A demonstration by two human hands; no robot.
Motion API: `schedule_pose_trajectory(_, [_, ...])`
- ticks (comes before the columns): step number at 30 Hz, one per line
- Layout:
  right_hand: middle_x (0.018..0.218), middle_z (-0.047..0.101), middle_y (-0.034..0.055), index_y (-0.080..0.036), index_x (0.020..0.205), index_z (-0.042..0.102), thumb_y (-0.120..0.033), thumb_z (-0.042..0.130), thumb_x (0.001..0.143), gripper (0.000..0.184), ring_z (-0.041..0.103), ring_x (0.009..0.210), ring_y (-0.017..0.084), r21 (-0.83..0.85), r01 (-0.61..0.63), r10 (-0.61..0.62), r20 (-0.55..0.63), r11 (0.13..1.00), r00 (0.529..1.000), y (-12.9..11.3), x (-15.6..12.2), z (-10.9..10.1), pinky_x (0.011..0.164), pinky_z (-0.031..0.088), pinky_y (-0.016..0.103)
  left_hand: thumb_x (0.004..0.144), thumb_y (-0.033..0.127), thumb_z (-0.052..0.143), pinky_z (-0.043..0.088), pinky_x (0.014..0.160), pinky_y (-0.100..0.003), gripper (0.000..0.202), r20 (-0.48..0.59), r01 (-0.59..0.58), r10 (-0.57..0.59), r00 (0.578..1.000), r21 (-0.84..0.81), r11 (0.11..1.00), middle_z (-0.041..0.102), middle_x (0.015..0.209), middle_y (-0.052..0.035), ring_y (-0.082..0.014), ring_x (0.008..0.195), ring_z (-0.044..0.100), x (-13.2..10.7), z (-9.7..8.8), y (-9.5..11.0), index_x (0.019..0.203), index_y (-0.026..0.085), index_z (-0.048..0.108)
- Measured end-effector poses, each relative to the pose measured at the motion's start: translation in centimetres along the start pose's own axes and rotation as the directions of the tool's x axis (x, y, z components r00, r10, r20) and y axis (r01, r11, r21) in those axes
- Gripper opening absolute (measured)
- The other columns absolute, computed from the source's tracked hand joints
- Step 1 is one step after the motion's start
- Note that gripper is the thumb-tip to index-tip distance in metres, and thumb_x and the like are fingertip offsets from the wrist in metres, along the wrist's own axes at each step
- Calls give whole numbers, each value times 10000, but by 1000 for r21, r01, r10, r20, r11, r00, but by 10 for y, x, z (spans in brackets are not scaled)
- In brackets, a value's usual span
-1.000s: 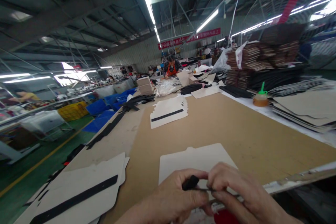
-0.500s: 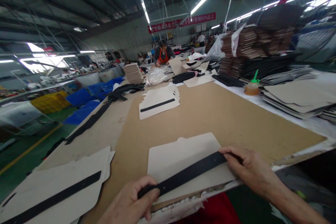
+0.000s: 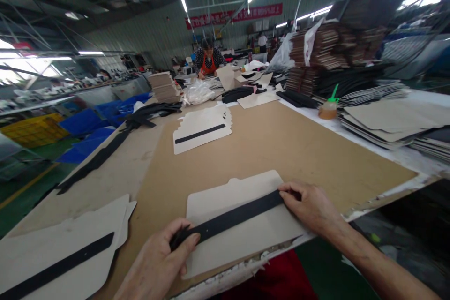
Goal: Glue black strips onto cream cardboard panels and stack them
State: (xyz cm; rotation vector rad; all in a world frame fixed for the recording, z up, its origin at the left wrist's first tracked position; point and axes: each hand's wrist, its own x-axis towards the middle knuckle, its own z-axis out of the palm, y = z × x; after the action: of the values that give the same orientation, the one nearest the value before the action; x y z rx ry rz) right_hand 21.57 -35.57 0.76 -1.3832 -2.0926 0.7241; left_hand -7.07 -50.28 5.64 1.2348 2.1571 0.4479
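Note:
A black strip [image 3: 234, 215] is stretched at a slant between my two hands, over a pale cut panel [image 3: 218, 195] by the table's front edge. My left hand [image 3: 165, 248] pinches its lower left end between thumb and fingers, with more black material bunched in the palm. At the strip's upper right end, my right hand [image 3: 305, 201] grips with thumb and fingertips. Small light dots show along the strip. To the left lies a stack of pale panels [image 3: 87, 225] with a black strip [image 3: 66, 262] across the top one.
Farther up the table [image 3: 274, 145] lies a fanned stack of panels [image 3: 204, 119] with a black strip. A glue bottle [image 3: 328, 108] with a green nozzle stands right, near stacked panels [image 3: 390, 119]. Dark strips [image 3: 101, 157] line the left edge. A co-worker [image 3: 209, 58] bends over the far end.
The view has shifted, so the scene sits further left. The strip now lies closer along the panel, and both hands still hold its ends.

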Motion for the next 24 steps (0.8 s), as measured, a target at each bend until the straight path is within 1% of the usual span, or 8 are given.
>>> schedule_pose_trajectory(4, [857, 758, 0, -252, 846, 751, -274, 499, 824, 253, 688, 753, 176, -21, -6, 5, -29, 1000, 1000, 1, 2, 1, 682, 489, 280, 754, 632, 466, 365, 560, -258, 449, -26, 33, -33, 999, 3, 999, 475, 438, 87, -179, 500, 551, 4, 1, 6, 898, 228, 597])
schedule_pose_trajectory(8, [853, 760, 5, -249, 845, 751, -262, 510, 814, 243, 693, 755, 179, -27, 6, -7, -60, 1000, 998, 5, 3, 4, 685, 500, 282, 750, 648, 457, 358, 544, -256, 478, -31, 34, -34, 999, 13, 999, 479, 453, 85, -176, 495, 543, 8, 4, 8, 925, 227, 600])
schedule_pose_trajectory(13, [860, 755, 5, -253, 834, 747, -238, 506, 823, 241, 690, 746, 170, -58, 55, -59, -82, 997, 995, 8, 2, 8, 677, 503, 277, 746, 643, 455, 331, 518, -254, 475, -62, 37, -35, 998, 41, 998, 475, 462, 82, -169, 482, 522, 10, 6, 5, 926, 227, 598])
schedule_pose_trajectory(19, [848, 743, -1, -250, 852, 732, -242, 506, 845, 226, 683, 750, 169, -59, 64, -70, -93, 996, 993, 12, 1, 12, 699, 500, 285, 764, 618, 454, 326, 511, -254, 430, -76, 24, -21, 997, 44, 999, 456, 440, 84, -170, 474, 512, 12, 8, 1, 906, 238, 597])
schedule_pose_trajectory(24, [849, 729, 6, -238, 847, 719, -235, 511, 850, 208, 677, 774, 170, -87, 89, -98, -109, 992, 989, 13, 1, 15, 720, 489, 286, 752, 621, 476, 364, 526, -259, 434, -77, 18, -17, 997, 13, 1000, 510, 482, 74, -175, 486, 528, 17, 11, -3, 913, 236, 596])
